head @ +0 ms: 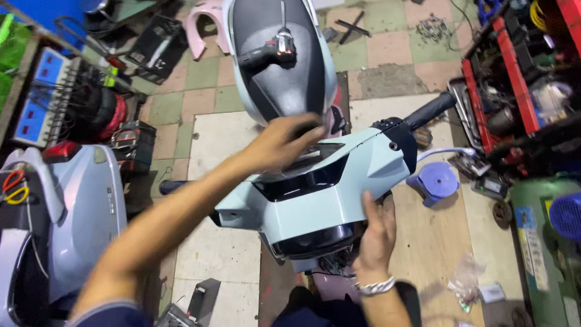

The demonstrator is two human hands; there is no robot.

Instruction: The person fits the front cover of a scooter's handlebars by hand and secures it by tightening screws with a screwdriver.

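I look down on a pale blue scooter's handlebar cover (339,181) with a dark front lens below it. My left hand (284,142) rests on the top of the cover near the dashboard, fingers spread and blurred. My right hand (376,233) presses flat against the cover's lower right edge, a metal bracelet on its wrist. The right handlebar grip (430,110) sticks out to the upper right. A cordless drill (269,54) lies on the scooter's black seat (284,91) further away.
Another pale scooter (72,206) stands at the left. A purple plastic stool (436,181) sits right of the handlebar. Red tool shelves (514,72) and a green compressor tank (544,254) line the right side. Chargers and cables (66,103) fill the left.
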